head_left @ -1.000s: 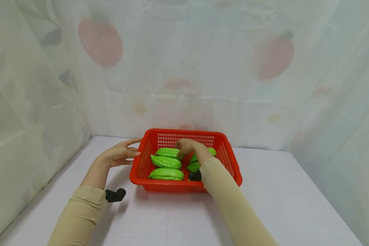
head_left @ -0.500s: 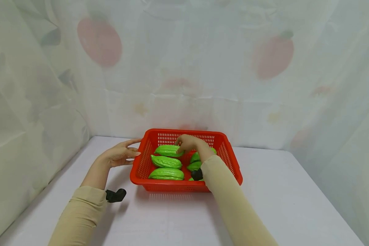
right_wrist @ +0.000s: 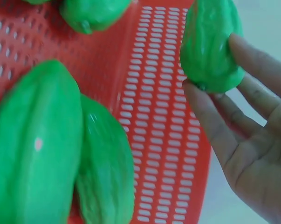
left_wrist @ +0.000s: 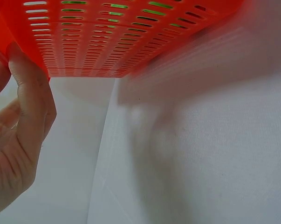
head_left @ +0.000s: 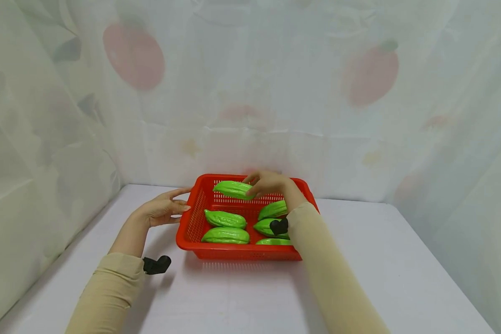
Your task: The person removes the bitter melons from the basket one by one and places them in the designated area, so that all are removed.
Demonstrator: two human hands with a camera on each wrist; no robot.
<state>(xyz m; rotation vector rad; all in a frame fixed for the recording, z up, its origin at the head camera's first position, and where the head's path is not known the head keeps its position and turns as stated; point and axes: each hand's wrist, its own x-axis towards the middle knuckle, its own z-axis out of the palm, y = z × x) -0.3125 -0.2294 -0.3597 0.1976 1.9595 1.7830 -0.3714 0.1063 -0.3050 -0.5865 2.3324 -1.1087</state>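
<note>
Gourd (head_left: 233,189), oval, ridged and glossy green, is pinched by right hand (head_left: 270,182) over red perforated plastic basket (head_left: 242,248).
Left hand (head_left: 163,211) grips the basket's left rim.

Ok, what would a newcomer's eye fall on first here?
Probably the red basket on the white table, with bright green gourds lying inside. Next, the raised gourd near the basket's far wall, gripped at one end by the right hand; the left hand touches the left rim.
</note>
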